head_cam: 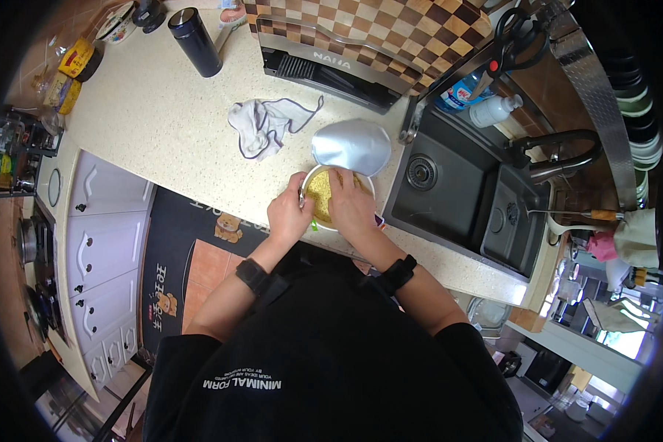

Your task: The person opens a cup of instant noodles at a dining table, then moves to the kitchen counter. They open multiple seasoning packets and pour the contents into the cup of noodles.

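A round instant noodle cup [308,187] stands near the front edge of the counter, its silvery foil lid [351,145] peeled back away from me. Yellow dried noodles [321,194] show inside the white rim. My left hand [288,212] grips the cup's left side, thumb and fingers at the rim. The fingers of my right hand [353,207] reach over the rim to the noodles; their tips are partly hidden, so whether they pinch anything is unclear. Dark bands circle both wrists.
A crumpled cloth [262,124] lies beyond the cup, left of the lid. A black flask [196,44] stands farther back. Behind is a holder [331,69] with a checkered cutting board [364,27]. The dark sink [447,182] is at right, with scissors [497,58] hanging above.
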Demonstrator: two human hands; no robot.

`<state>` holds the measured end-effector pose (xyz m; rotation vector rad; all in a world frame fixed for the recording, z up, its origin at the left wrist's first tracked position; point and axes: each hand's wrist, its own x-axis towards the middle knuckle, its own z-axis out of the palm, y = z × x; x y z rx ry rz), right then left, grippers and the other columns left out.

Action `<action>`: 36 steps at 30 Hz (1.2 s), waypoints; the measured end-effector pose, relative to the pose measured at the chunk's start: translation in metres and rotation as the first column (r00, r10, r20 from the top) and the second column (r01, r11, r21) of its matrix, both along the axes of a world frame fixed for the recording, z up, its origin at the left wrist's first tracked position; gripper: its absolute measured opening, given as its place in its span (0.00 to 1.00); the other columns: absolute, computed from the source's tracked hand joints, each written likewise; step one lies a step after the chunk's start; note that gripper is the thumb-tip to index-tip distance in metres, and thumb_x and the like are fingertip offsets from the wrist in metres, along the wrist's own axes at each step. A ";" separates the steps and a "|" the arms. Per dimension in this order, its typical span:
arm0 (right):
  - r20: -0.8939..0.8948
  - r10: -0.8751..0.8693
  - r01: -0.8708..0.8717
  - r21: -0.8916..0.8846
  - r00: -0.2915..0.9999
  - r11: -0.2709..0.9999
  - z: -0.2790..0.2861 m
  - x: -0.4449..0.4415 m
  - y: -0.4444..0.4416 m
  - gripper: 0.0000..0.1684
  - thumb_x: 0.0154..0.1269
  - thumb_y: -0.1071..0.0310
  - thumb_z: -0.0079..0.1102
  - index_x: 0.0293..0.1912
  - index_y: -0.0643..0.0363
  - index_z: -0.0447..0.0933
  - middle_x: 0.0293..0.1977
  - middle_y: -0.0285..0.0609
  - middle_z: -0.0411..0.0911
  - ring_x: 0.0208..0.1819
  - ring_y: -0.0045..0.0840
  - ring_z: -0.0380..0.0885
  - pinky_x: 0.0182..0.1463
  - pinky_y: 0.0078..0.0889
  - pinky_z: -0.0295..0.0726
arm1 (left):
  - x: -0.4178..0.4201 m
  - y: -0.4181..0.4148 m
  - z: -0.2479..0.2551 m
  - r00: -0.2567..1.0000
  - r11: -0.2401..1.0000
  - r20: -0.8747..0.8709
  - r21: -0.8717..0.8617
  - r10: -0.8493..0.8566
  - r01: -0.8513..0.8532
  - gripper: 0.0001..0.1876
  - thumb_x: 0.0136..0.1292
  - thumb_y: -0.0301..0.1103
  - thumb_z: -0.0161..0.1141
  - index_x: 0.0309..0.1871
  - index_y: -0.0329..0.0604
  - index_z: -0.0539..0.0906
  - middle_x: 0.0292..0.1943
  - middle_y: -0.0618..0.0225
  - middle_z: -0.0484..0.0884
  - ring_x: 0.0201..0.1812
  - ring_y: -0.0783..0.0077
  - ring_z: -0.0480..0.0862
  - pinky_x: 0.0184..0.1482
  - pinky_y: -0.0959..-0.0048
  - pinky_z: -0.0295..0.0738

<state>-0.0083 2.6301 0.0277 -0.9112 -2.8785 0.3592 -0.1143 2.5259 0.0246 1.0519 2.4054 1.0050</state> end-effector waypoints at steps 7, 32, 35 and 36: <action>-0.033 0.014 -0.015 -0.033 0.999 0.999 -0.001 0.006 0.001 0.33 0.53 0.71 0.60 0.62 0.59 0.69 0.55 0.42 0.71 0.39 0.36 0.82 0.37 0.37 0.82 | 0.004 0.000 -0.003 0.999 0.999 0.015 0.013 0.040 -0.040 0.21 0.57 0.31 0.57 0.56 0.50 0.74 0.27 0.54 0.83 0.29 0.50 0.84 0.32 0.57 0.77; -0.332 -0.259 -0.259 -0.925 0.907 0.278 0.049 0.021 -0.006 0.20 0.73 0.61 0.53 0.56 0.64 0.74 0.43 0.39 0.79 0.35 0.20 0.81 0.35 0.20 0.78 | -0.033 -0.020 0.050 0.554 0.894 0.781 0.428 -0.290 -0.136 0.25 0.64 0.19 0.45 0.66 0.40 0.65 0.35 0.72 0.71 0.30 0.84 0.69 0.32 0.85 0.63; -0.286 -0.275 -0.240 -0.952 0.918 0.189 0.053 0.018 -0.006 0.20 0.75 0.61 0.50 0.57 0.64 0.73 0.40 0.37 0.79 0.35 0.16 0.81 0.33 0.16 0.76 | -0.020 -0.017 0.053 0.512 0.840 0.765 0.523 -0.390 -0.142 0.25 0.65 0.18 0.46 0.66 0.39 0.65 0.38 0.71 0.72 0.32 0.84 0.71 0.34 0.84 0.66; -0.267 -0.286 -0.229 -0.960 0.920 0.161 0.057 0.018 -0.007 0.19 0.75 0.61 0.50 0.56 0.65 0.74 0.40 0.37 0.79 0.35 0.17 0.81 0.33 0.16 0.77 | -0.019 -0.017 0.053 0.534 0.838 0.751 0.528 -0.389 -0.133 0.25 0.65 0.18 0.46 0.66 0.39 0.65 0.39 0.71 0.72 0.32 0.84 0.71 0.34 0.84 0.67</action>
